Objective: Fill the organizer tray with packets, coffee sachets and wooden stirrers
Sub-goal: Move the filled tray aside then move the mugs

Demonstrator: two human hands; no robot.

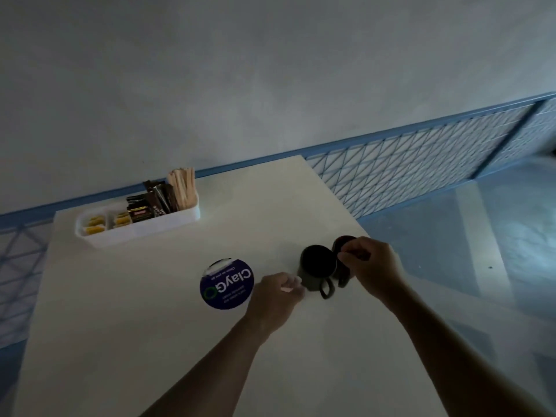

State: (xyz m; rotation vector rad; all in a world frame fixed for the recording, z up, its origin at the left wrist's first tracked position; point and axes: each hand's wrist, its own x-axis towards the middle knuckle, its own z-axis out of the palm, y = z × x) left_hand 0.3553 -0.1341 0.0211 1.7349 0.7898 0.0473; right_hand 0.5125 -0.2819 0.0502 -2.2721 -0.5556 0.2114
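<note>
Beside mugs (317,263) on the counter (150,341), left grip (275,293) is pinching a likely light, flimsy packet (291,283) by its edge; right grip (370,263), curled, cannot be told as holding anything

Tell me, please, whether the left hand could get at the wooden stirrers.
Probably yes: only bare table lies between the left hand and the wooden stirrers, though it pinches a small white item.
</note>
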